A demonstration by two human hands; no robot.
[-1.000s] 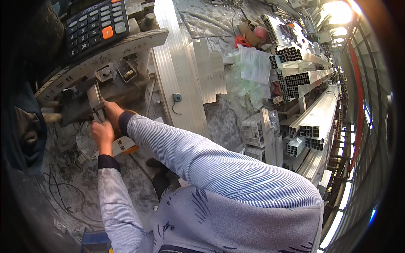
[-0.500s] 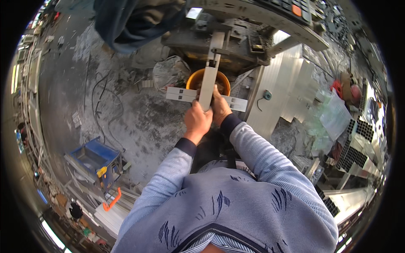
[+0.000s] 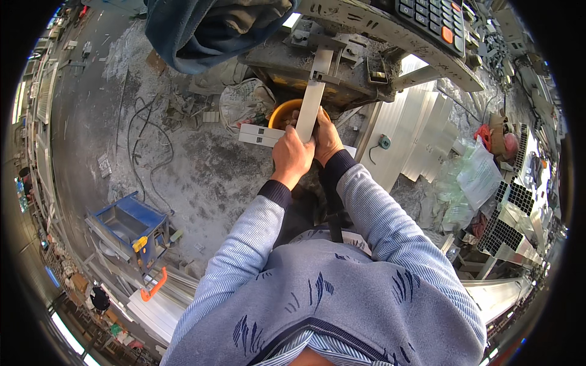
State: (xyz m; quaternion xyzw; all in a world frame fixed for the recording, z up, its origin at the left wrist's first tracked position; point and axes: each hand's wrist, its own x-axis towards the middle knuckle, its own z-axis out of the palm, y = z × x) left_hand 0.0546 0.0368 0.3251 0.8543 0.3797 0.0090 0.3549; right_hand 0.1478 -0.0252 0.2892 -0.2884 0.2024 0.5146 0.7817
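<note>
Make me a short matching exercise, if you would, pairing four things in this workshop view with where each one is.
Things:
1. metal bar
2. calculator
3. tape measure
4. yellow-orange bucket

Places:
A. lying on the pale metal panels
B. partly hidden beneath the bar
C. held by the left hand and right hand
D. on the scuffed ledge at the top of the picture

Pairs: 1-C, 2-D, 3-A, 4-B
</note>
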